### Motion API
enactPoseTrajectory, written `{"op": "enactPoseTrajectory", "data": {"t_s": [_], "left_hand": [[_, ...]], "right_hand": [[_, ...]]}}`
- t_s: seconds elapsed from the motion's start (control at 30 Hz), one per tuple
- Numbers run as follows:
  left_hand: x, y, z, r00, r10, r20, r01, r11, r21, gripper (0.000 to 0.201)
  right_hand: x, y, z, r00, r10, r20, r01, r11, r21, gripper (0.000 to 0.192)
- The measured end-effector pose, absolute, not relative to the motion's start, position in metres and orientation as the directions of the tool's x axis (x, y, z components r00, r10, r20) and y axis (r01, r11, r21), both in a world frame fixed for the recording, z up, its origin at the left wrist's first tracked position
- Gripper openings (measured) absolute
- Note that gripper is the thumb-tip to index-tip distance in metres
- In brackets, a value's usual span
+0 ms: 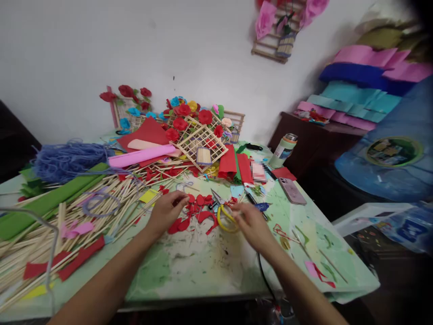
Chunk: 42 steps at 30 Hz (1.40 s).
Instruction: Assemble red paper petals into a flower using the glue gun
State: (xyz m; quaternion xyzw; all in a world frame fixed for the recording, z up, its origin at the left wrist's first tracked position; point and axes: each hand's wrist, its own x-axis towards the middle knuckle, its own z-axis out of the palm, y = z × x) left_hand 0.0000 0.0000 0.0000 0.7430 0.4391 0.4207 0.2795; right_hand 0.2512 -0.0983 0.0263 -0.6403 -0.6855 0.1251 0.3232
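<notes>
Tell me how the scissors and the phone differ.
Colour: the scissors have yellow handles and grey blades; the phone is pinkish.
Shape: the scissors have looped handles and a pointed end, while the phone is a flat slab with rounded corners.
Contact: the right hand is at the scissors' handles; the phone lies apart from both hands.
Shared: the left hand touches neither.

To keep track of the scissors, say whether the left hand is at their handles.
No, the right hand is at the yellow-handled scissors; the left hand is by red pieces.
</notes>
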Motion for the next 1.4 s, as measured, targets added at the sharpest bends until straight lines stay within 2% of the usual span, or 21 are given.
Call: {"op": "enactPoseTrajectory", "data": {"t_s": [0.1, 0.2, 0.43, 0.67, 0.83, 0.97, 1.03, 1.17, 1.3, 1.4], "left_hand": [[-0.017, 0.004, -0.007, 0.33, 0.823, 0.463, 0.653, -0.553, 0.518, 0.021], [-0.027, 0.004, -0.012, 0.372, 0.806, 0.46, 0.724, -0.563, 0.399, 0.024], [-0.04, -0.003, -0.02, 0.356, 0.865, 0.353, 0.745, -0.491, 0.452, 0.031], [-0.038, 0.0, -0.026, 0.403, 0.881, 0.248, 0.71, -0.472, 0.523, 0.029], [-0.036, -0.001, -0.032, 0.478, 0.858, 0.187, 0.66, -0.491, 0.568, 0.028], [-0.035, -0.004, -0.032, 0.548, 0.82, 0.163, 0.62, -0.53, 0.579, 0.025], [-0.034, -0.006, -0.03, 0.568, 0.809, 0.154, 0.615, -0.541, 0.573, 0.023], [-0.035, -0.01, -0.025, 0.574, 0.803, 0.16, 0.633, -0.56, 0.535, 0.022], [-0.035, -0.012, -0.021, 0.577, 0.799, 0.168, 0.63, -0.566, 0.532, 0.022], [-0.036, -0.012, -0.019, 0.563, 0.808, 0.174, 0.609, -0.548, 0.574, 0.019]], "right_hand": [[0.217, -0.13, 0.004, -0.031, 0.961, 0.274, 0.727, 0.21, -0.654, 0.022], [0.199, -0.137, -0.007, -0.023, 0.962, 0.27, 0.677, 0.214, -0.704, 0.021], [0.183, -0.121, -0.014, -0.066, 0.972, 0.225, 0.677, 0.21, -0.706, 0.017], [0.172, -0.103, -0.036, -0.054, 0.94, 0.335, 0.716, 0.271, -0.644, 0.017], [0.169, -0.1, -0.045, -0.097, 0.913, 0.397, 0.784, 0.315, -0.535, 0.018], [0.164, -0.088, -0.035, -0.155, 0.885, 0.44, 0.872, 0.332, -0.361, 0.024], [0.158, -0.08, -0.027, -0.161, 0.909, 0.385, 0.921, 0.278, -0.271, 0.025], [0.143, -0.067, -0.017, -0.05, 0.969, 0.241, 0.986, 0.087, -0.143, 0.023], [0.13, -0.063, -0.017, 0.035, 0.985, 0.166, 0.993, -0.015, -0.117, 0.026], [0.127, -0.062, -0.02, 0.071, 0.991, 0.11, 0.99, -0.056, -0.128, 0.024]]}}
